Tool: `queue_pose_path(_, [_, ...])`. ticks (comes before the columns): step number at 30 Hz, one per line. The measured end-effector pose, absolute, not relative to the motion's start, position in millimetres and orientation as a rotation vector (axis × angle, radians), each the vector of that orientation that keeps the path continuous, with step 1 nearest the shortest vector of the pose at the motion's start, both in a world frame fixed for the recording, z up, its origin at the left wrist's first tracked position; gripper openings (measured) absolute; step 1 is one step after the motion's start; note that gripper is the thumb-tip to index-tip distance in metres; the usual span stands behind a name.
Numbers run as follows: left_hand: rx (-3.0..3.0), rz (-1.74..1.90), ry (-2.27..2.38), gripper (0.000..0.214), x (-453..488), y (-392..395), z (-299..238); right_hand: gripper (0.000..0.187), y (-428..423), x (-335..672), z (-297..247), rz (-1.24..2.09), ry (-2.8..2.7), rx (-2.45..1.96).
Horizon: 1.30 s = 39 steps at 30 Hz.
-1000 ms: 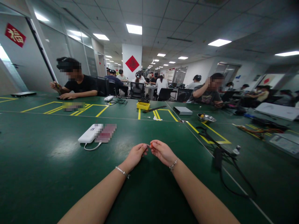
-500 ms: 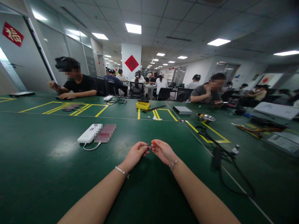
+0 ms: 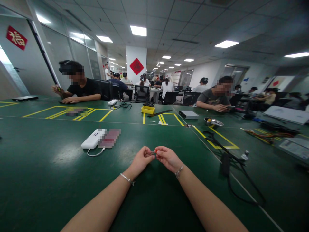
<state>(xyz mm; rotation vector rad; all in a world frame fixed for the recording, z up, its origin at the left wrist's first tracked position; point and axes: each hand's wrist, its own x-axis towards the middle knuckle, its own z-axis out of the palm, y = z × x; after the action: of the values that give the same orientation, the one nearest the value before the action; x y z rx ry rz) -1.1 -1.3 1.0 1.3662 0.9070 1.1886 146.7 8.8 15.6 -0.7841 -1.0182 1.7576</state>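
Just above the green table (image 3: 120, 199), my two hands meet fingertip to fingertip. My left hand (image 3: 142, 161) is closed on a small dark metallic piece (image 3: 152, 152), mostly hidden by the fingers and too small to name. Between thumb and fingers, my right hand (image 3: 168, 158) pinches a small orange-red piece (image 3: 156, 151) whose kind I cannot make out. The two pieces are close together; whether they touch I cannot tell.
A white power bank (image 3: 93, 139) with a cable lies beside a blurred phone-like object (image 3: 110, 138) on the left. Further back stand a yellow bin (image 3: 148, 110), a grey box (image 3: 188, 114) and a metal bowl (image 3: 213, 122). A black adapter (image 3: 225, 163) with cord lies right.
My hands have drawn together, bringing the orange-red piece up to the metallic one. Across the table, the person on the right has lowered a hand from the head area to the table.
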Motion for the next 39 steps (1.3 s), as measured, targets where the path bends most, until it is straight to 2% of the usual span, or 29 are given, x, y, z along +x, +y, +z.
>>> queue_pose_path(28, [1.611, 1.229, 1.140, 0.025, -4.8, -2.8, 3.6, 0.018, 9.6, 150.6, 14.6, 1.780, -0.999, -0.761])
queue_pose_path(35, [1.563, 1.176, 1.072, 0.017, -3.5, -3.5, 4.6, 0.018, 9.8, 150.3, 15.9, 1.792, -0.959, -0.784])
queue_pose_path(39, [1.483, 1.158, 1.014, 0.024, -2.3, -1.7, 2.4, 0.016, 9.2, 150.2, 17.2, 1.786, -0.959, -0.773])
